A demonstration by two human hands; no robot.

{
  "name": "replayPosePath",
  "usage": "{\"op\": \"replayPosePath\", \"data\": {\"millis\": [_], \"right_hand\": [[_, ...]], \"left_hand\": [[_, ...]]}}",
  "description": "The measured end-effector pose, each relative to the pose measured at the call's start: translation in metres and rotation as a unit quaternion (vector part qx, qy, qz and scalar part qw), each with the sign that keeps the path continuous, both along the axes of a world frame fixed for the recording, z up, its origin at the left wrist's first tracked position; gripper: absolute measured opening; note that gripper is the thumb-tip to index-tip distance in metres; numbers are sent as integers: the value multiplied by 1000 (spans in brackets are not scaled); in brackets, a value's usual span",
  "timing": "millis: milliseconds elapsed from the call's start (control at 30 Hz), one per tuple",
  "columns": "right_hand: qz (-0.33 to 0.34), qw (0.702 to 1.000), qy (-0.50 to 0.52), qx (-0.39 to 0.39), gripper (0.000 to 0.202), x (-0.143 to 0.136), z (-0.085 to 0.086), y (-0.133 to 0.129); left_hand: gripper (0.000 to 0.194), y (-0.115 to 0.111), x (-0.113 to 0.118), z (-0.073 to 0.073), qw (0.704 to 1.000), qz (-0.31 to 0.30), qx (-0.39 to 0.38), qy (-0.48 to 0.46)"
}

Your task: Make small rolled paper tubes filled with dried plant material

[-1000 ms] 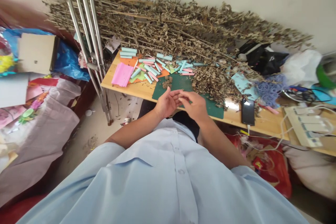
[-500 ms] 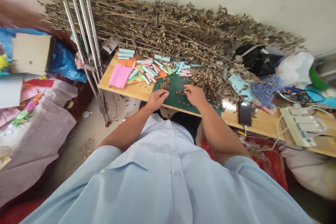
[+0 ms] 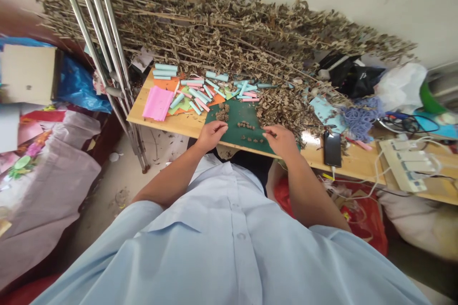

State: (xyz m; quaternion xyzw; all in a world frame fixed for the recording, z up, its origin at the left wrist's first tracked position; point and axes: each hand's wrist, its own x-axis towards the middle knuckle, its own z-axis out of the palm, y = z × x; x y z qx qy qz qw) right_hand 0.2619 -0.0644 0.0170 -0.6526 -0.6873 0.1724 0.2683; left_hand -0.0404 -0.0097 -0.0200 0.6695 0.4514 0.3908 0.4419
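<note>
Grip, left hand [image 3: 212, 136] and right hand [image 3: 282, 140]: cannot tell whether loaded. Risk: right fingertips, close by, may knock small round brown clumps [image 3: 261, 141] across flat green mat [image 3: 233, 134].

Hands [image 3: 212, 136] now farther apart, brown balls [image 3: 246, 125] uncovered between them

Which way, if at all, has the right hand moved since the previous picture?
Yes: against the green mat, the right hand has shifted to the right, away from the upper row of small brown clumps and toward the phone.
</note>
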Motion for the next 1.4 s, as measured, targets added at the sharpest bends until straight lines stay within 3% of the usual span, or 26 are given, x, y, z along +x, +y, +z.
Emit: {"op": "replayPosePath", "data": {"millis": [233, 400, 533, 733, 1000, 1167, 1400], "right_hand": [[42, 998, -17, -54, 30, 3, -19, -22], [31, 999, -14, -18, 21, 1, -25, -22], [-22, 998, 61, -9, 19, -3, -23, -24], [-147, 943, 287, -85, 30, -18, -20, -22], [-234, 923, 302, -53, 31, -24, -29, -16], [-238, 907, 343, -53, 31, -22, -33, -15], [-260, 845, 466, -38, 37, -24, -30, -13]], "left_hand": [[25, -1, 1, 1, 999, 1, 29, 31], [24, -1, 0, 1, 999, 1, 27, 31], [23, -1, -1, 2, 999, 3, 23, 27], [25, -2, -1, 3, 999, 4, 18, 39], [26, 0, -2, -2, 999, 6, 14, 33], [26, 0, -2, -5, 999, 7, 5, 34], [26, 0, -3, -3, 999, 3, 13, 46]]}}
